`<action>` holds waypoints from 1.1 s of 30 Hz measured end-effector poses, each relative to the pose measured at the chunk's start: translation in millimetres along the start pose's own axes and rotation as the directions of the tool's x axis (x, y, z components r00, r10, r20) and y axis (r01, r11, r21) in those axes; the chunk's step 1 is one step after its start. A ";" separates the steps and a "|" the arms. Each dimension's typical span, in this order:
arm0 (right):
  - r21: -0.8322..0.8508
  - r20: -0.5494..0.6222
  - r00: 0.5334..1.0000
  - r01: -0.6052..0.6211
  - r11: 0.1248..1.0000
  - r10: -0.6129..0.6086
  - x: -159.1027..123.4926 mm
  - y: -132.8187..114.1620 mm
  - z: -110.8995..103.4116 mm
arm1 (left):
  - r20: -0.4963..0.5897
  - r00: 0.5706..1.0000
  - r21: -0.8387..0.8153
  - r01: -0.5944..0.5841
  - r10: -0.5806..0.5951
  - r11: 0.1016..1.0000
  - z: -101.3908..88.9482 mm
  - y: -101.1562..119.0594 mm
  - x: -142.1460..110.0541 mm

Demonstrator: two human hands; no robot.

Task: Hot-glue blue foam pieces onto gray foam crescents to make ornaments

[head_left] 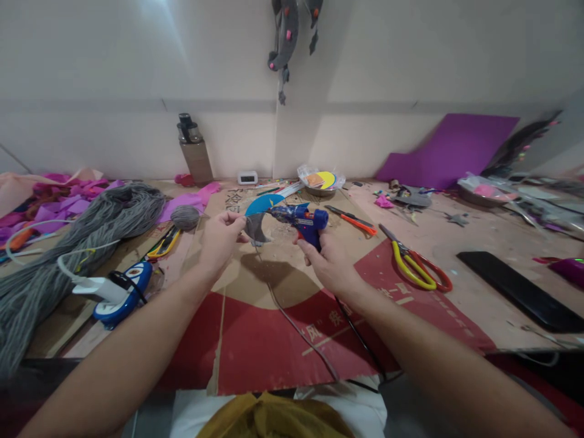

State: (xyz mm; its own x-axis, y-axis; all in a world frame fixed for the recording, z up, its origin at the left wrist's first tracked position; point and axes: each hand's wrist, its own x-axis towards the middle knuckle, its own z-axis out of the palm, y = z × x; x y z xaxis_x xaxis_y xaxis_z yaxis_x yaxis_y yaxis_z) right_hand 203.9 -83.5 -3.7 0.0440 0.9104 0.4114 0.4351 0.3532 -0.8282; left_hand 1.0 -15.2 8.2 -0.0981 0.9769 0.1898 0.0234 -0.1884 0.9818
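Left hand (223, 238) pinches a grey crescent-shaped piece (256, 229) between thumb and fingers, while the right hand (326, 258) grips the handle of a blue glue gun (312, 225), its nozzle just beside the piece. Both are held above red-printed cardboard (255, 344). From left, pink and purple scraps (50, 201) lie behind a thick bundle of grey yarn (107, 222), near a white plug (106, 291) and a blue-and-white power strip (139, 280). Next come a yellow-handled cutter (164, 243), a ball of grey yarn (185, 216) and, standing upright near the wall (228, 67), a brown bottle (196, 161). A blue shape (263, 204) shows behind the crescent; whether it is held or resting cannot be told. Farther right lie an orange-and-black tool (358, 224) and scissors (416, 266) with yellow and red handles. A purple sheet (449, 155) leans behind them, with a flat black object (520, 291) at far right.
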 end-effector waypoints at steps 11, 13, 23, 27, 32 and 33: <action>-0.020 0.211 0.824 -0.534 0.845 0.525 40.2 53.2 -28.2 | -0.047 0.999 0.006 -0.020 0.020 1.000 -1.4 2.4 3.3; -0.351 0.161 0.830 -0.458 0.817 0.534 45.1 58.0 -39.7 | -0.046 0.998 0.022 -0.042 0.043 0.999 -1.9 2.8 3.3; -0.059 0.118 0.988 -0.097 0.994 0.103 18.5 -3.3 8.8 | -0.045 0.960 0.298 -0.251 0.276 0.921 -3.9 17.0 -4.3; 0.377 0.313 0.909 -0.384 0.843 0.274 15.0 -27.9 55.4 | -0.047 0.939 0.358 -0.302 0.341 0.884 -6.3 14.0 -3.2; 0.418 0.306 0.923 -0.350 0.838 0.233 27.3 -33.0 61.1 | -0.011 0.941 0.369 -0.311 0.339 0.876 -9.9 11.3 -0.7; 0.374 0.252 0.947 -0.285 0.882 0.199 30.6 -30.4 57.9 | -0.007 0.945 0.349 -0.304 0.327 0.886 -9.6 11.7 -0.9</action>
State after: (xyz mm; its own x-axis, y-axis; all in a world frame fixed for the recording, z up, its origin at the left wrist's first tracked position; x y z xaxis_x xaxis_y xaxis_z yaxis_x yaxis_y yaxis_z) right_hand 139.9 -53.9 12.0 -0.0979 0.9868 0.1288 0.0348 0.1328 -0.9905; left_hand -8.2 -19.3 19.6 -0.0924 0.8608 0.5005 0.3977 -0.4289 0.8111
